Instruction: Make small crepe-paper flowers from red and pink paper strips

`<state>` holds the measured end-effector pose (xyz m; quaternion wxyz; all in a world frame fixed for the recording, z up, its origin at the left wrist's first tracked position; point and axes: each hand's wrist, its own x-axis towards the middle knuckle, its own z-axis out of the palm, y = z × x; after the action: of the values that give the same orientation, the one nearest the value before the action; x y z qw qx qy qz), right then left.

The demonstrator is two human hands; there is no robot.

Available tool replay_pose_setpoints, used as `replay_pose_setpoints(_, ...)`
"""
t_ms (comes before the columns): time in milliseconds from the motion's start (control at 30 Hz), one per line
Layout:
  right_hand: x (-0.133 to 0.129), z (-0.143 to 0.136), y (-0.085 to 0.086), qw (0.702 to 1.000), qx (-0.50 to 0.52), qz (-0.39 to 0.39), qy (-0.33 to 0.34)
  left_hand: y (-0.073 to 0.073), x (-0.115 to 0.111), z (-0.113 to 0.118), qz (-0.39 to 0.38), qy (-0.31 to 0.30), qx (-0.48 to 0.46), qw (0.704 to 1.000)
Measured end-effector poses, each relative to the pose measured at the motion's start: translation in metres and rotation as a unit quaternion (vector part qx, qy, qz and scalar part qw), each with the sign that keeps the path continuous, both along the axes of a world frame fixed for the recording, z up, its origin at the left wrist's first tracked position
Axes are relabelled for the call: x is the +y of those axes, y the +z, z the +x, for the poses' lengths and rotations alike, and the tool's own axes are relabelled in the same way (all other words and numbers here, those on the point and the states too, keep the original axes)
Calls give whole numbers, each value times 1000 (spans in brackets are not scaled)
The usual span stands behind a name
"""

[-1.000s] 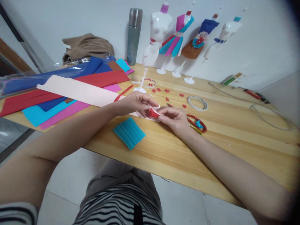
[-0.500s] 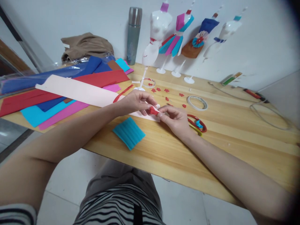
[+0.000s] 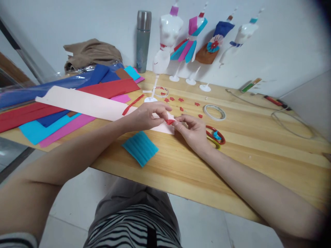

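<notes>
A small red paper piece [image 3: 170, 122] with a pale bit beside it sits between my two hands. My right hand [image 3: 191, 132] pinches it between thumb and fingers. My left hand [image 3: 148, 115] is at its left side, thumb and fingertips close to the red piece; whether they touch it is hard to tell. Beneath the hands lies a long pale pink paper strip [image 3: 85, 103], with a thin red strip [image 3: 132, 105] on it. A pleated teal paper square [image 3: 141, 148] rests on the table below my left hand.
Scissors [image 3: 216, 135] lie beside my right wrist. Behind are small red flowers [image 3: 181, 100], a tape roll [image 3: 214, 112], white dress forms [image 3: 169, 32] and a flask [image 3: 143, 41]. Coloured papers [image 3: 59, 125] spread left; a cable [image 3: 279, 120] lies right.
The view has shifted slightly. The red piece sits flatter between the hands, and my left fingertips have loosened and drawn slightly apart.
</notes>
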<state>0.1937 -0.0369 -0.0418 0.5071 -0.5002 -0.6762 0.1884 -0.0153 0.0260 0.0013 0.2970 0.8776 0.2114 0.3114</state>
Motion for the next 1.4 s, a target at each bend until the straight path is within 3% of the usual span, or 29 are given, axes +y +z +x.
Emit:
replay_pose_setpoints(200, -4, -2, 5, 992, -83, 94, -20, 1, -10, 3, 53, 39, 7, 998)
replay_pose_setpoints(467, -6, -6, 5, 970, -161, 181, -31, -15, -15, 13, 195, 84, 0, 977)
replay_pose_setpoints(667, -6, -6, 4, 966, -185, 180, -30, -21, -15, 12, 198, 111, 18, 974)
replay_pose_setpoints(1000, -6, -8, 3, 958, -212, 192, -13, -17, -20, 14, 170, 89, 49, 980)
replay_pose_setpoints(1400, -9, -9, 5, 972, -182, 145, -26, -19, -13, 11, 213, 102, 82, 968)
